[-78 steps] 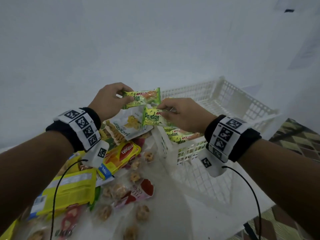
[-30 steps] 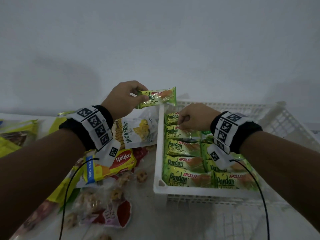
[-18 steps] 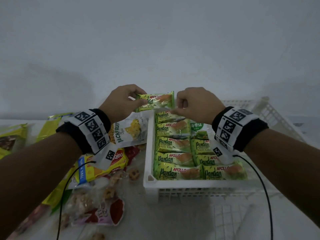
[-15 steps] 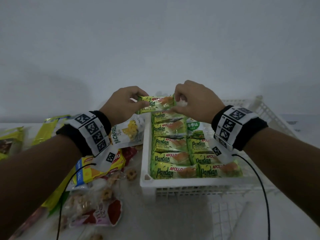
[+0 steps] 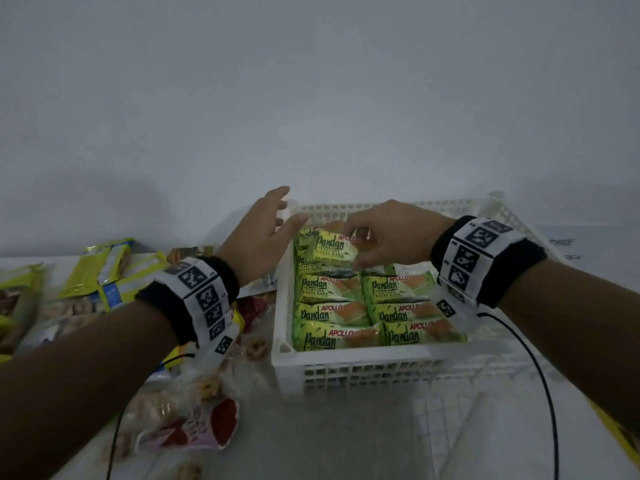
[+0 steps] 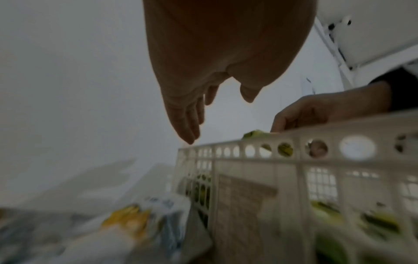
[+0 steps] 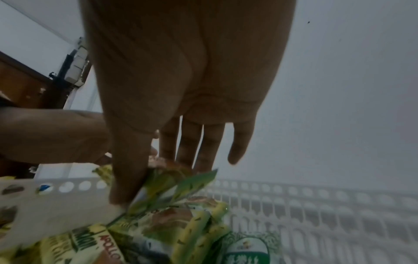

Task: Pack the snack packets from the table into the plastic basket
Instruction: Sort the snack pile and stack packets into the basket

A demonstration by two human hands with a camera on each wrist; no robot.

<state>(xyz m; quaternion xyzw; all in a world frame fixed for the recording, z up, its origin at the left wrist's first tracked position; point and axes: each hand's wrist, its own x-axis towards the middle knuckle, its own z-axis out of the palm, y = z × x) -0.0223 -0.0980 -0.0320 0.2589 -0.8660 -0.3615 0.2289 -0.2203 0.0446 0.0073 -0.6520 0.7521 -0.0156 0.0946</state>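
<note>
Basket (image 5: 282, 346): packet (image 5: 330, 249) between right fingers (image 5: 363, 263)

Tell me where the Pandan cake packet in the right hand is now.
In the head view, the Pandan packet is over the far left corner of the white basket, pinched by the right hand above the packed rows; the open left hand is just left of it.
</note>
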